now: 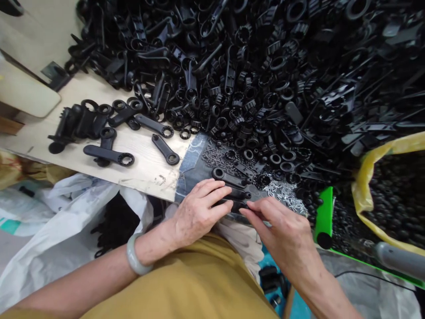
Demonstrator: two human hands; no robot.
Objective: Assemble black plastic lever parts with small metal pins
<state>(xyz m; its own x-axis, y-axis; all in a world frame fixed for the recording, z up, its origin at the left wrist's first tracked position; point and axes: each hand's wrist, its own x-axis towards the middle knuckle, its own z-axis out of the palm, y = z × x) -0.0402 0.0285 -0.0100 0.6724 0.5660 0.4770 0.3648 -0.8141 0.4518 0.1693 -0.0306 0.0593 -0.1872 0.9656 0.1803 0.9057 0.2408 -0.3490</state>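
Several black plastic lever-shaped handles lie side by side on the dark work strip; the farthest handle has a round ring at its left end. My left hand reaches over them, its fingers on the nearest handle and covering much of it. At that handle's right end, my right hand is closed in a pinch between thumb and forefinger. Whatever sits between those fingertips is too small or hidden to make out. Just beyond the right hand lies a heap of small silvery metal pins.
A large pile of black plastic parts fills the back. Several handles lie on the pale board at left. Tiny dark pieces are scattered behind the hands. A green bracket and yellow-rimmed bag stand right.
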